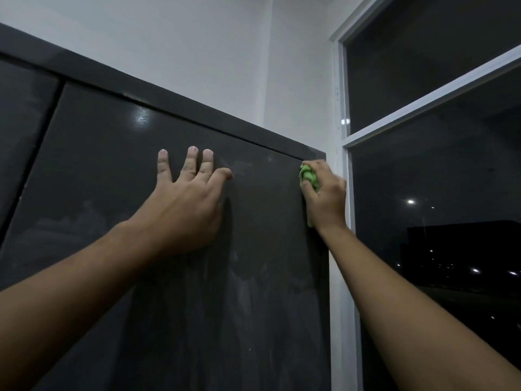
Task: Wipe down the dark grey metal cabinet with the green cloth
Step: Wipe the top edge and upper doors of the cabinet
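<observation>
Grips the green cloth [308,176] in the right hand [327,196], fingers curled tight round it so that it is bunched into a wad. Presses it against the dark grey metal cabinet [112,165], at the upper right corner of the door. Hides most of the cloth under palm and fingers: only a lump past the fingertips, up and to the left of the knuckles, and a thin strip below the heel of the hand near the wrist.

Lays the left hand [186,204] flat on the same door, well to the left of the right hand and at about the same height. Fingers straight and spread, pointing up, thumb out toward the cloth; nothing held, palm against the metal.

Between and below the two hands, pale streaks and smears on the door's surface. Above both hands, the cabinet's top rail, slanting down toward the right hand. Up and to the left of the left hand, a bright glint of reflected light on the door; further left, the dark seam between two doors.

Just to the right of the right hand, a white window frame [342,249], and beyond it dark glass [437,179] with small points of light. Above the cabinet, a white wall [197,52].
</observation>
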